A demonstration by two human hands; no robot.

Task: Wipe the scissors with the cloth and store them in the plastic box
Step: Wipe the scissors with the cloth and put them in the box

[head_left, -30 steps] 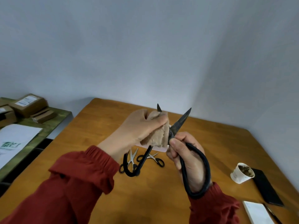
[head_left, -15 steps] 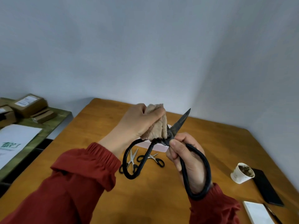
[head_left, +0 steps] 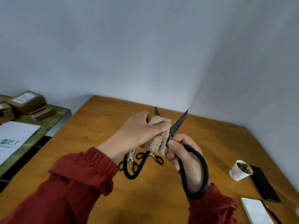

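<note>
**Scissors (head_left: 178, 126): wiping one spread blade**

Held in the air above the middle of the counter (head_left: 100, 126), blades spread, tips up and away. Clasped in the right hand (head_left: 182, 157), its grip curled tight round one long black loop handle just below the pivot, thumb on top. Wrapped on one blade by the tan cloth (head_left: 157, 141), bunched in the left hand (head_left: 139, 131), that grip closed round the wad and pressing it to the steel, leaving only the blade's tip bare above.

Judged as mid-wipe: one blade covered, the other bare and seemingly dull and spotted.

To do it well:

- Draw the cloth from pivot toward tip, never tip toward palm.
- Keep the fingers on the flat and the spine, off the cutting edge, with a thick fold between skin and steel.
- Hold the right grip firm against any swing of the blades onto the left fingers.
- Work into the pivot, a likely trap for grime.
- Turn the cloth to a fresh face, then treat the bare blade the same way.
- Mind the free loop handle, hanging low over the small scissors (head_left: 131, 157) on the counter under the hands.
- Steer clear of the paper cup (head_left: 240, 170) near the counter's right edge.
- Cannot see the plastic box on the counter; locate it before storing.
</note>
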